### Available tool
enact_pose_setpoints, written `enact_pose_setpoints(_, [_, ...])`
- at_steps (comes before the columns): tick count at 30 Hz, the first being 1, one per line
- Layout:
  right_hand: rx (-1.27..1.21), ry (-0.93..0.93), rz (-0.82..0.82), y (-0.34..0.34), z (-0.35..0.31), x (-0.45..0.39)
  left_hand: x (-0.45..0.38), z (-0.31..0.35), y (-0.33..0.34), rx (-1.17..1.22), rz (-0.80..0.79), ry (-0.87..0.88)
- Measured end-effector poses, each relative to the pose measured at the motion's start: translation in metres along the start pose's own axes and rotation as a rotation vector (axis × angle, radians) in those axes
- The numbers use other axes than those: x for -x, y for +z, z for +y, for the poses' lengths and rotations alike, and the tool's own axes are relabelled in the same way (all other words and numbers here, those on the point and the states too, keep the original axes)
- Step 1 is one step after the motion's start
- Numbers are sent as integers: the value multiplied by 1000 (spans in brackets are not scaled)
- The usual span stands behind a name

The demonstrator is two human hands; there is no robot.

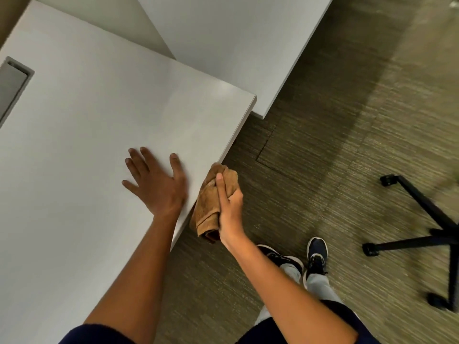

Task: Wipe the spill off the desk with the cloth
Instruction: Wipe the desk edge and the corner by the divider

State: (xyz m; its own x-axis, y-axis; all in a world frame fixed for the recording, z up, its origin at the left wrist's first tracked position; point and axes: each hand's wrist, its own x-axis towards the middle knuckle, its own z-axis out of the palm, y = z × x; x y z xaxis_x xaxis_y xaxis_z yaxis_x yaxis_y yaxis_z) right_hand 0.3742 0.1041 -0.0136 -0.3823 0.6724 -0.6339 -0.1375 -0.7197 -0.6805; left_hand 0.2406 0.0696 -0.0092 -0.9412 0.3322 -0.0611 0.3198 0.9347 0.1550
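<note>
The grey desk [99, 125] fills the left half of the head view. My left hand [156, 182] lies flat on it near its right edge, fingers spread, holding nothing. My right hand [229, 202] grips a bunched brown cloth [207, 209] just off the desk's right edge, the cloth pressed against or beside that edge and hanging over the floor. I see no clear spill on the desk surface.
A second grey desk [223, 33] stands behind, across a narrow gap. A recessed cable tray [12, 80] sits in the desk at far left. A black chair base [437, 219] with castors stands on the carpet at right. My shoes [315, 254] are below.
</note>
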Motion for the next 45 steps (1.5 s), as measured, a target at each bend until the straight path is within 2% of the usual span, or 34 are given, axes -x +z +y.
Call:
enact_pose_setpoints(4, [41, 141, -136, -11, 17, 15, 1, 1, -2, 13, -6, -5])
enact_pose_setpoints(8, [213, 255, -293, -23, 29, 29, 1, 2, -3, 2, -12, -3])
enact_pose_setpoints(10, [413, 233, -389, -30, 27, 33, 1, 1, -4, 6, -11, -1])
enact_pose_setpoints(13, [844, 83, -524, -41, 24, 33, 2, 1, -4, 11, -19, 2])
enact_pose_setpoints(15, [947, 38, -512, -49, 13, 30, 4, 1, -5, 17, -23, 9])
enact_pose_setpoints(19, [682, 77, -300, -65, -25, 13, 6, 1, -7, 66, -26, 24])
enact_pose_setpoints(24, [148, 136, -207, -83, -78, -18, 7, 1, -9, 107, -30, 46])
enact_pose_setpoints(27, [7, 173, -151, -89, -104, -34, 8, 0, -10, 110, -40, 47])
enact_pose_setpoints(33, [-86, 206, -106, -104, -140, -67, 8, -1, -12, 106, -55, 47])
enact_pose_setpoints(38, [-55, 199, -143, -114, -165, -100, 9, 11, -15, 107, -35, -22])
enact_pose_setpoints(45, [18, 303, -238, -118, -201, -151, -10, 107, -16, 175, 9, -66])
